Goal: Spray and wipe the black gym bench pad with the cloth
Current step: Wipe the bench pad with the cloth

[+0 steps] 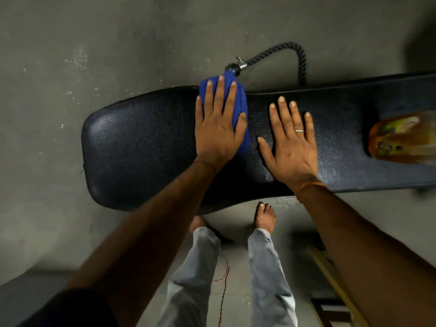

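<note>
— So where do things stand with the wipe?

— Mid-stroke, by my reading. The left hand [218,128] lies flat, fingers spread, pressing the blue cloth [238,100] onto the black bench pad [146,147]; it closes around nothing, only pins the cloth down with an open palm. The cloth pokes out past the fingertips and beside the thumb, reaching the pad's far edge.

— And the other hand?

— The right hand [291,142] is also open and flat, empty, resting on the bare pad just to the right of the cloth hand, likely as a brace.

— How would you do this step well?

— Keep the palm weight even so the cloth doesn't bunch under the fingers, and draw long overlapping passes from the far edge back toward the wrist. The rounded end to the left of the cloth hand looks dry and untouched, I'd guess, so work that way next.

— Anything nearby?

— Well right of the bracing hand an amber bottle [401,140] lies blurred on the pad; whether it is the sprayer I cannot tell. Beyond the fingertips a black rope handle [278,51] sits on the grey concrete floor [70,55], which is speckled with pale marks. The textured pad should grip the cloth a little.
</note>
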The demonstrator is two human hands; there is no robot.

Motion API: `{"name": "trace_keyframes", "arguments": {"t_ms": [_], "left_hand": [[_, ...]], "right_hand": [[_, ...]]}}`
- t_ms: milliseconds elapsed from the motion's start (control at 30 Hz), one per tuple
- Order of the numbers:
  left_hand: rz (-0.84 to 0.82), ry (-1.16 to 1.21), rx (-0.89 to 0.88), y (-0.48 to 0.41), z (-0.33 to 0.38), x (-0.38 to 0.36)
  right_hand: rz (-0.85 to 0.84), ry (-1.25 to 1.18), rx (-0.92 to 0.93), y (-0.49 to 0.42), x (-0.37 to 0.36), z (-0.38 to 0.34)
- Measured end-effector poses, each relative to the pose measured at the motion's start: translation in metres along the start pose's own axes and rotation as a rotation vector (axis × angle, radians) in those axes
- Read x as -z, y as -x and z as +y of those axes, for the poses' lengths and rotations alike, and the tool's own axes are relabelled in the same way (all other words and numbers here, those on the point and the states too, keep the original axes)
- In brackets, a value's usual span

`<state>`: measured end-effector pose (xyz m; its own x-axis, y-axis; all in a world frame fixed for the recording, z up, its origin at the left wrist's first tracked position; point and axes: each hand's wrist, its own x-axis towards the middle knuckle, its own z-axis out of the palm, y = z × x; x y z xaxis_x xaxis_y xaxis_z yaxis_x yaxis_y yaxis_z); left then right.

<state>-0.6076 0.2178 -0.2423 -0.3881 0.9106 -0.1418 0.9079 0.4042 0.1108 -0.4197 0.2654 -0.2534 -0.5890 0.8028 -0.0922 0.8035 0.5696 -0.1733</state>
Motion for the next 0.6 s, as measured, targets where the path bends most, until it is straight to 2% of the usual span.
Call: {"name": "trace_keyframes", "arguments": {"t_ms": [133, 233, 333, 400, 467, 600], "left_hand": [[-0.060, 0.052, -0.071, 0.083, 0.015, -0.006], [-0.105, 0.040, -0.143, 0.127, 0.020, -0.011], [-0.093, 0.038, -0.192, 0.097, 0.016, -0.008], [-0.049, 0.007, -0.168, 0.052, 0.021, -0.007], [-0.028, 0.019, -0.092, 0.008, 0.033, -0.007], [-0.018, 0.031, -0.018, -0.019, 0.046, -0.009]], "right_hand": [[-0.034, -0.020, 0.012, -0.002, 0.004, 0.002], [-0.055, -0.019, 0.126, -0.003, 0.005, 0.024], [0.044, -0.041, 0.144, 0.005, 0.001, 0.042], [0.159, -0.114, -0.013, 0.006, -0.003, 0.043], [0.206, -0.141, -0.114, 0.007, -0.003, 0.044], [0.248, -0.208, -0.098, 0.005, -0.005, 0.046]]}}
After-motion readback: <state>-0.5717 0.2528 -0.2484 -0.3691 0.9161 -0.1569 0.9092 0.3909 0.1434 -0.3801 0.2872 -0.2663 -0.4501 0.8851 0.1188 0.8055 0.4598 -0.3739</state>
